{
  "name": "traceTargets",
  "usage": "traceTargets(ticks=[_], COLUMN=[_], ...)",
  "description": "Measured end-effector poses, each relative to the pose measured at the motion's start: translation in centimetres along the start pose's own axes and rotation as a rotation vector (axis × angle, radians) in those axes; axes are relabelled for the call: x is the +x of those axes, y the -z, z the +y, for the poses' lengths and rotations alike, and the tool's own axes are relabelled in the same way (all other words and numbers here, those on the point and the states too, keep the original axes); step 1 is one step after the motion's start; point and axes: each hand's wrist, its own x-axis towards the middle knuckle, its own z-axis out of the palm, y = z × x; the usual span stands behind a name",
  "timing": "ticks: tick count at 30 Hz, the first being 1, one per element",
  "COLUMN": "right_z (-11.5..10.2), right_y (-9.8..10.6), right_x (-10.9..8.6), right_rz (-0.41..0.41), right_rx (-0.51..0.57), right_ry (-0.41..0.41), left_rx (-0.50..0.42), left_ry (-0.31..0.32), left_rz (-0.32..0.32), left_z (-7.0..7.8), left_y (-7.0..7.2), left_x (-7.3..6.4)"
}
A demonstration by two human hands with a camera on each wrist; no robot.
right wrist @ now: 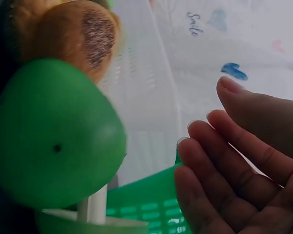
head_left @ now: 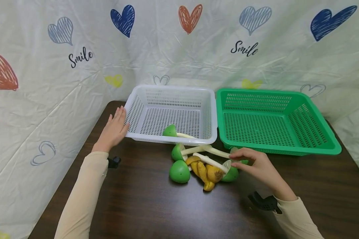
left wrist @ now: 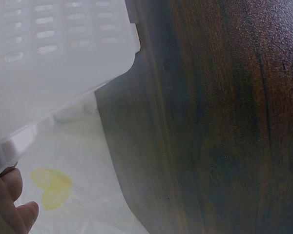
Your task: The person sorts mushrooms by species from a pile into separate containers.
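Two hands in view. Left hand (head_left: 113, 129): fingers straight, touching the left rim of the white basket (head_left: 149, 137). Inside that basket, right of this hand: one green-capped piece (head_left: 169, 130). Between the hands, on the dark table (head_left: 143, 196): more green-capped pieces (head_left: 179, 172), crowded round a twisted yellow-brown piece (head_left: 201, 171). Right hand (head_left: 258, 164): thumb and fingers apart, at the heap's right end. Beyond it: green basket (head_left: 278, 149)

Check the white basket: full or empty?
Neither: the white basket holds a green-capped piece; most of its floor shows bare.
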Motion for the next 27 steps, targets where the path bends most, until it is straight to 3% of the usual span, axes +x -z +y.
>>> traceTargets(ticks=[9,20,27], right_z=[1.1,1.8,1.9], right_y=[-0.6,-2.4,-3.4], right_x=[-1.9,-3.0,-3.4], right_rz=[0.094,0.152,0.222], right_rx=[-0.113,-0.137,-0.185], right_ry=[-0.001,-0.031,0.002], left_rx=[0.006,0.003,0.004], left_ry=[0.002,0.001,0.003], left_rz=[0.008,0.008,0.0], left_z=[0.1,0.0,0.0], left_y=[0.0,-0.1,-0.1], left_x=[0.1,0.1,0.1])
